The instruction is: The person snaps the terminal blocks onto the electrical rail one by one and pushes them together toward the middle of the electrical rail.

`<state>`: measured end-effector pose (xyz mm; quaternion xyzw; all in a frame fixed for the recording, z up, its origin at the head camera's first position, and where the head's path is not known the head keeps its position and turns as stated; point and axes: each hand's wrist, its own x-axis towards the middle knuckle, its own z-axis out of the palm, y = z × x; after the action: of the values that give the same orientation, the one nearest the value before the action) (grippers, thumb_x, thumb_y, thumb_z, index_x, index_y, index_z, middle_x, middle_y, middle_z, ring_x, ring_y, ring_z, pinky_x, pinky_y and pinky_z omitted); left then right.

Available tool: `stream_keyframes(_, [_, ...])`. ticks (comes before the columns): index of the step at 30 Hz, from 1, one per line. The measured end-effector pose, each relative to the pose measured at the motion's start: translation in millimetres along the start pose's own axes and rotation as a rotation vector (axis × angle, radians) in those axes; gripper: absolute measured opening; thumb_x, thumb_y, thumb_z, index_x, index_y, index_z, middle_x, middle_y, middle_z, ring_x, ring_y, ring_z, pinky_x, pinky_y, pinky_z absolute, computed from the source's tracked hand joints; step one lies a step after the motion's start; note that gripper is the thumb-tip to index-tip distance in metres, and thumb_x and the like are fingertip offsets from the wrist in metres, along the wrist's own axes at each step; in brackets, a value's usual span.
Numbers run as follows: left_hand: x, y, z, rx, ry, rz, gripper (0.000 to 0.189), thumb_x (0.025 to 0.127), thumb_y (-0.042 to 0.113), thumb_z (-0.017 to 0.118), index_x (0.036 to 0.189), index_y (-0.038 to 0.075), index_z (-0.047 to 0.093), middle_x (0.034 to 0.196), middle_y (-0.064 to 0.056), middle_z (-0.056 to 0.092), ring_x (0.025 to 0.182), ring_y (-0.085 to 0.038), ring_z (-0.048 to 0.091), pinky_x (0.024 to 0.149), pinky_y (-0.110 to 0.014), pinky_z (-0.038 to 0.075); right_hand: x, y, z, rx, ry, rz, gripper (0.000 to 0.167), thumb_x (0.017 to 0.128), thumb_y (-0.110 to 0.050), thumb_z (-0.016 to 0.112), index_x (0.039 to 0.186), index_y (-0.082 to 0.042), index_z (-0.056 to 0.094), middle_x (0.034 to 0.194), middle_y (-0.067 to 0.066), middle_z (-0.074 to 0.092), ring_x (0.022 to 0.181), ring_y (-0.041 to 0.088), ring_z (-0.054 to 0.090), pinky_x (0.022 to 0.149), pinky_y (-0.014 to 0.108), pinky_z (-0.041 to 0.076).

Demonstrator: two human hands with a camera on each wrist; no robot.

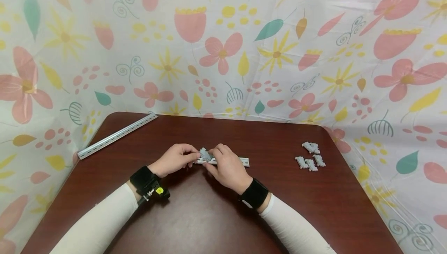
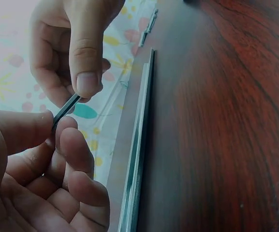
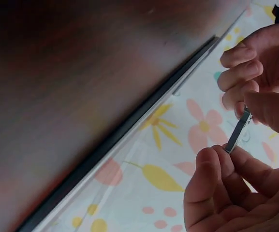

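A thin grey terminal block [image 1: 205,154] is held up in front of me between both hands. My left hand [image 1: 176,160] pinches it between thumb and fingers, the other fingers loosely bent. From the other side my right hand [image 1: 228,168] holds it with thumb and fingertips. Edge-on, the terminal block [image 2: 66,112] shows as a dark narrow strip in the left wrist view; the right wrist view shows the block [image 3: 238,130] from its flat edge too. A short slotted metal mounting rail [image 1: 244,162] lies on the table just below the hands, partly hidden by them.
Several similar grey blocks [image 1: 310,164] lie loose at the table's right side. A longer slotted rail [image 1: 118,134] rests slantwise along the far left edge. Behind the dark wooden table [image 1: 279,137] hangs a flower-patterned cloth [image 1: 223,52].
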<state>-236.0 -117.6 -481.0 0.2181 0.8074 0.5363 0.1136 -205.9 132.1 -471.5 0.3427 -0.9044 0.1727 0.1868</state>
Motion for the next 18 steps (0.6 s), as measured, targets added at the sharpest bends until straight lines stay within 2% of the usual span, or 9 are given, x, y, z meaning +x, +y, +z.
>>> stream_keyframes(3, [0.0, -0.3, 0.1, 0.007, -0.003, 0.002, 0.023, 0.113, 0.028, 0.070, 0.100, 0.011, 0.080, 0.079, -0.003, 0.069, 0.073, -0.029, 0.065, 0.063, -0.029, 0.052, -0.7, -1.3, -0.2, 0.049, -0.025, 0.050, 0.036, 0.101, -0.030, 0.087, 0.121, -0.004, 0.073, 0.107, 0.005, 0.065, 0.093, 0.018, 0.060, 0.076, 0.033, 0.056])
stream_keyframes(7, [-1.8, 0.3, 0.3, 0.019, -0.011, 0.007, 0.023, 0.113, 0.026, 0.069, 0.100, 0.010, 0.079, 0.079, -0.003, 0.068, 0.074, -0.032, 0.065, 0.063, -0.030, 0.052, -1.6, -2.8, -0.7, 0.148, -0.071, 0.136, 0.036, 0.102, -0.032, 0.085, 0.123, -0.006, 0.072, 0.106, 0.004, 0.066, 0.087, 0.014, 0.059, 0.074, 0.032, 0.054])
stream_keyframes(13, [-3.7, 0.0, 0.0, 0.021, -0.029, 0.003, 0.023, 0.114, 0.024, 0.068, 0.104, 0.006, 0.079, 0.082, -0.004, 0.070, 0.075, -0.030, 0.065, 0.065, -0.029, 0.051, -1.0, -0.9, -5.9, 0.345, -0.134, 0.265, 0.027, 0.108, -0.034, 0.078, 0.120, -0.011, 0.072, 0.100, -0.002, 0.066, 0.082, 0.010, 0.060, 0.073, 0.031, 0.054])
stream_keyframes(18, [-3.1, -0.1, 0.1, 0.031, -0.062, 0.016, 0.019, 0.114, 0.023, 0.067, 0.105, 0.011, 0.079, 0.087, -0.010, 0.072, 0.076, -0.028, 0.065, 0.066, -0.030, 0.052, -0.7, 5.5, -7.2, 0.536, -0.177, 0.354, 0.024, 0.110, -0.036, 0.075, 0.117, -0.013, 0.072, 0.093, -0.003, 0.071, 0.068, 0.011, 0.065, 0.066, 0.032, 0.057])
